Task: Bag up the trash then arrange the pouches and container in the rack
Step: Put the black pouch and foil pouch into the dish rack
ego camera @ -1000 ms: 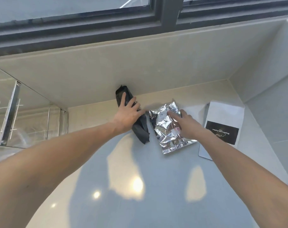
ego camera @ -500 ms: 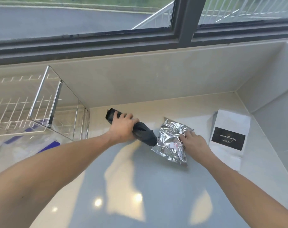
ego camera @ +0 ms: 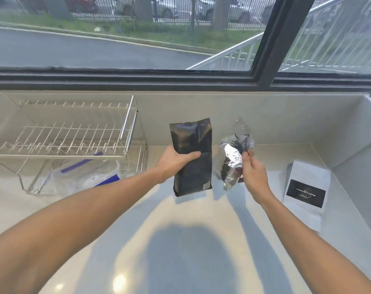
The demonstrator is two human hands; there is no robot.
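My left hand grips a black pouch upright above the counter, thumb across its front. Beside it my right hand pinches a crumpled silver foil pouch by its right edge and holds it up, too. A white pouch with a black label lies flat on the counter at the right. The wire rack stands at the left against the wall, its upper tier bare.
Clear plastic containers with blue lids sit under the rack's upper tier. The pale counter meets a low tiled wall below a window, with a side wall at the far right.
Both pouches lay on the counter under my hands before. Now each hand has lifted its pouch upright off the surface, and my view has tilted up to show the rack and window.
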